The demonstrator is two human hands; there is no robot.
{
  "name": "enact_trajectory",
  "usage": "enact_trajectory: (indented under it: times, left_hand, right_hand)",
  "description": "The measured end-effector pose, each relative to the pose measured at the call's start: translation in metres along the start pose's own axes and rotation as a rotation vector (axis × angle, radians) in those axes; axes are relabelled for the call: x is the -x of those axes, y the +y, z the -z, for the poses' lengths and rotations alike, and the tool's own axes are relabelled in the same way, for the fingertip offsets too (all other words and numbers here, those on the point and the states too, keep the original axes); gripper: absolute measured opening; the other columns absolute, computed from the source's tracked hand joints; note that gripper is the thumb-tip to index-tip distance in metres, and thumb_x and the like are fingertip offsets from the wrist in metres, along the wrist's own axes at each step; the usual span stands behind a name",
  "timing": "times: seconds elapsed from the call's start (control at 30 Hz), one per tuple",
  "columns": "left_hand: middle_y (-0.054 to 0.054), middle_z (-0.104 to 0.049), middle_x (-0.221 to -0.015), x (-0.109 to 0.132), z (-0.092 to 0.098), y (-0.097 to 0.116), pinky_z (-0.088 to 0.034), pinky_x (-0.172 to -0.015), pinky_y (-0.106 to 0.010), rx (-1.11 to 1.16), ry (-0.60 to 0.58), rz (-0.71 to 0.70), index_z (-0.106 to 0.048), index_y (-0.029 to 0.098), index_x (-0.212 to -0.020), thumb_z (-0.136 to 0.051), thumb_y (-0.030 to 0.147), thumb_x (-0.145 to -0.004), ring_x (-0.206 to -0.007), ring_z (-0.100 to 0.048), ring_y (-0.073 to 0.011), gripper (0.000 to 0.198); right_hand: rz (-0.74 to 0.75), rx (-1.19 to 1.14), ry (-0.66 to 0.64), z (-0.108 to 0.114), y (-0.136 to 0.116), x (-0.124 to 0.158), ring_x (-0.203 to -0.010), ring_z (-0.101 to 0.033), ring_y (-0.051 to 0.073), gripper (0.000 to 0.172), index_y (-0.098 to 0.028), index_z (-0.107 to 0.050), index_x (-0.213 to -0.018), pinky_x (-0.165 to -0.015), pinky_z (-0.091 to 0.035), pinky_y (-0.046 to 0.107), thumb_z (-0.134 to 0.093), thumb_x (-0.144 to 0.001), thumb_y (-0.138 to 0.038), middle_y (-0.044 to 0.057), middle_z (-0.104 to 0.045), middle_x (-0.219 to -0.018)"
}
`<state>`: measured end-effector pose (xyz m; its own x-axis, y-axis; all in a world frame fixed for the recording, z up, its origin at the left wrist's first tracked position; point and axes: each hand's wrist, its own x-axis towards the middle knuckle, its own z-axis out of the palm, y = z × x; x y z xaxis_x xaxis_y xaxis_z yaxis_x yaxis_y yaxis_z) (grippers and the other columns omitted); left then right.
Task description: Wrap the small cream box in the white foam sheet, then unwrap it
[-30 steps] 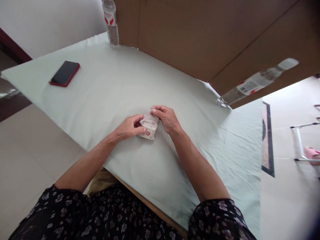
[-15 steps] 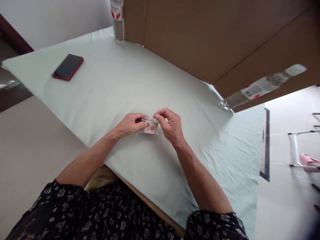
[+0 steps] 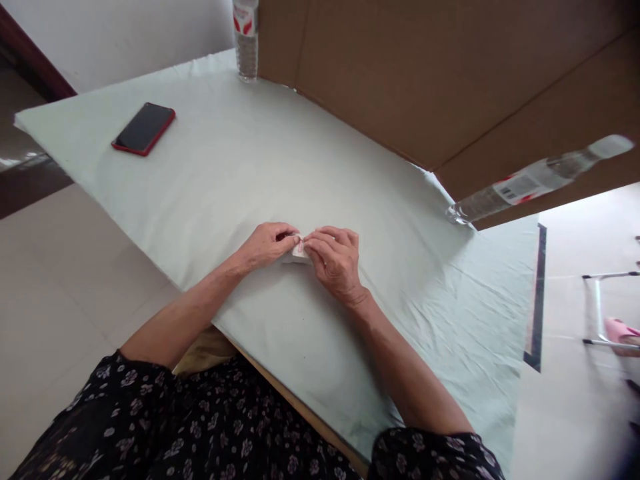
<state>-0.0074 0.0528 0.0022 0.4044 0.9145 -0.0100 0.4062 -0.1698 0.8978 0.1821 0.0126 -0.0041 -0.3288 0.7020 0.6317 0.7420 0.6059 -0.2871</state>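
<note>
A small folded piece of paper with red print (image 3: 299,251) rests on the pale green cloth of the table (image 3: 240,173), near the front middle. My left hand (image 3: 265,245) pinches its left side with curled fingers. My right hand (image 3: 336,261) presses down on its right side, fingers bent and close together. The two hands meet over the paper and hide most of it; only a narrow strip shows between the fingertips.
A red-cased phone (image 3: 144,128) lies at the far left of the table. One plastic water bottle (image 3: 245,40) stands at the back, another water bottle (image 3: 535,181) at the right. Brown cardboard sheets (image 3: 425,73) stand behind the table. Tiled floor surrounds it.
The paper was larger and lifted between both hands; it has been folded smaller and pushed down onto the cloth, and my hands have closed together over it.
</note>
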Motion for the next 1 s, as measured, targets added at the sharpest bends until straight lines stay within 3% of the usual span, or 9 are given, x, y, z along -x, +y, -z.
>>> enact_trajectory:
  times: [0.1, 0.23, 0.33, 0.43, 0.63, 0.83, 1.0]
  left_hand:
    - [-0.004, -0.073, -0.084, 0.000, 0.000, 0.000, -0.047, -0.068, -0.027, 0.005, -0.007, 0.004, -0.076, 0.016, -0.095, -0.052, 0.043, -0.084, -0.076, -0.061, -0.0169, 0.037]
    - [-0.007, -0.075, -0.093, 0.001, -0.001, -0.001, -0.049, -0.072, -0.029, 0.037, 0.029, 0.040, -0.074, 0.014, -0.105, -0.057, 0.045, -0.083, -0.079, -0.063, -0.0181, 0.042]
    - [-0.008, -0.075, -0.099, 0.003, -0.002, -0.004, -0.052, -0.078, -0.030, 0.095, 0.117, 0.075, -0.072, 0.014, -0.109, -0.061, 0.045, -0.082, -0.085, -0.066, -0.0187, 0.043]
    - [-0.009, -0.075, -0.100, 0.003, -0.001, -0.007, -0.053, -0.084, -0.031, 0.175, 0.209, 0.100, -0.071, 0.013, -0.108, -0.061, 0.043, -0.081, -0.089, -0.067, -0.0194, 0.041]
    - [-0.011, -0.074, -0.108, 0.003, 0.004, -0.005, -0.052, -0.089, -0.034, 0.182, 0.171, 0.107, -0.071, 0.012, -0.108, -0.065, 0.039, -0.076, -0.093, -0.067, -0.0204, 0.043]
    - [-0.015, -0.070, -0.121, 0.005, 0.005, -0.002, -0.053, -0.079, -0.034, 0.132, 0.077, 0.097, -0.063, 0.012, -0.126, -0.066, 0.042, -0.073, -0.085, -0.064, -0.0182, 0.061]
    - [-0.012, -0.069, -0.114, 0.006, 0.003, -0.003, -0.052, -0.075, -0.032, 0.031, 0.046, 0.066, -0.061, 0.014, -0.132, -0.067, 0.039, -0.074, -0.074, -0.059, -0.0137, 0.063]
  right_hand:
    - [0.001, -0.053, 0.000, 0.008, -0.003, 0.005, -0.106, -0.069, 0.023, 0.011, -0.025, -0.068, -0.091, -0.095, -0.038, 0.042, -0.060, -0.095, -0.020, -0.001, -0.080, -0.098]
    - [-0.322, -0.293, 0.066, 0.020, 0.002, 0.004, -0.109, -0.067, 0.025, 0.014, -0.029, -0.070, -0.101, -0.101, -0.043, 0.045, -0.059, -0.095, -0.035, 0.003, -0.077, -0.105]
    - [-0.536, -0.558, 0.008, 0.017, 0.019, 0.004, -0.119, -0.062, 0.027, 0.037, -0.029, -0.066, -0.116, -0.098, -0.048, 0.045, -0.065, -0.087, -0.052, 0.006, -0.070, -0.125]
    - [-0.628, -0.752, -0.047, 0.007, 0.034, 0.009, -0.126, -0.059, 0.028, 0.059, -0.027, -0.060, -0.127, -0.100, -0.050, 0.045, -0.064, -0.082, -0.066, 0.011, -0.063, -0.137]
    - [-0.564, -0.774, -0.133, -0.002, 0.036, 0.020, -0.131, -0.057, 0.029, 0.075, -0.027, -0.052, -0.139, -0.109, -0.043, 0.048, -0.069, -0.078, -0.069, 0.013, -0.058, -0.144]
    - [-0.498, -0.644, -0.244, -0.004, 0.032, 0.022, -0.137, -0.050, 0.034, 0.101, -0.028, -0.040, -0.152, -0.117, -0.033, 0.055, -0.076, -0.069, -0.072, 0.015, -0.054, -0.149]
    - [-0.411, -0.565, -0.259, -0.010, 0.032, 0.021, -0.131, -0.055, 0.033, 0.097, -0.028, -0.040, -0.152, -0.115, -0.034, 0.053, -0.079, -0.071, -0.065, 0.014, -0.059, -0.143]
